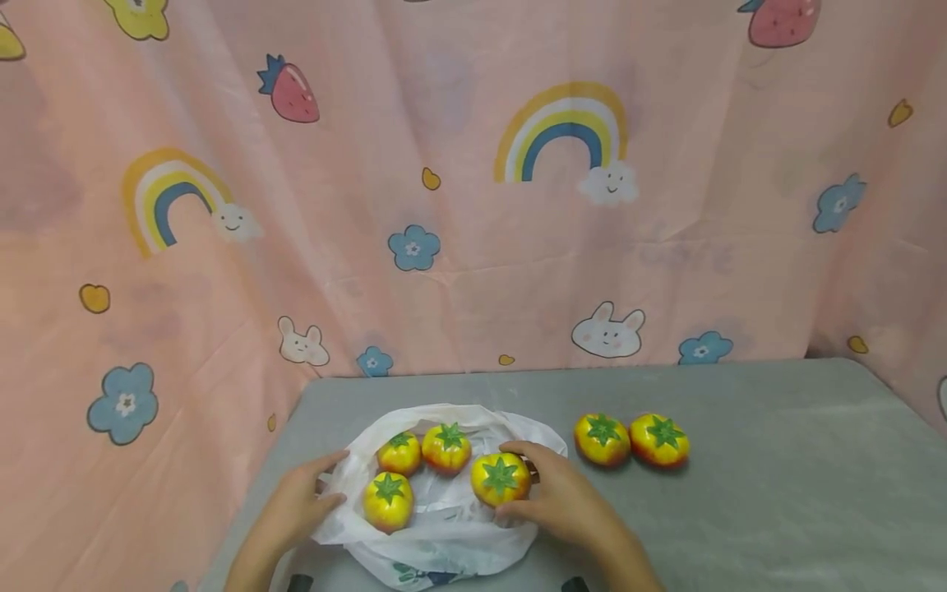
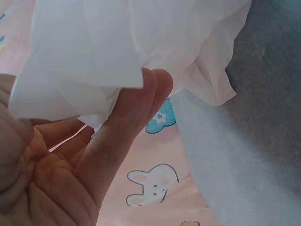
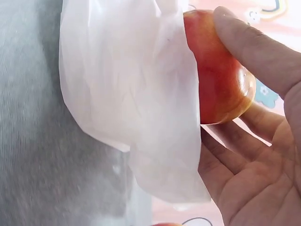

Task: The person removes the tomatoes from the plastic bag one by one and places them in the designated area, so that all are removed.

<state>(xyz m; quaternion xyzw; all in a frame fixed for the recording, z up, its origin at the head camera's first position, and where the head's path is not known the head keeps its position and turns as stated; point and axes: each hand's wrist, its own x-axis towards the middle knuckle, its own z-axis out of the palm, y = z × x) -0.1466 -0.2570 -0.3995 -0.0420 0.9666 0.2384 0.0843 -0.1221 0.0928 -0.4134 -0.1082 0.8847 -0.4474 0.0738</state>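
Observation:
A white plastic bag lies wide-mouthed on the table, with three yellow-red tomatoes inside: one at the left front, one behind it and one at the back middle. My left hand holds the bag's left rim; in the left wrist view the thin plastic passes between thumb and fingers. Over the bag's right side, my right hand grips another tomato between thumb and fingers, its green star-shaped top facing up. In the right wrist view the bag's edge partly covers this tomato's red underside.
Two more tomatoes, a left one and a right one, sit side by side on the grey table, right of the bag. A pink patterned curtain hangs along the table's back and left.

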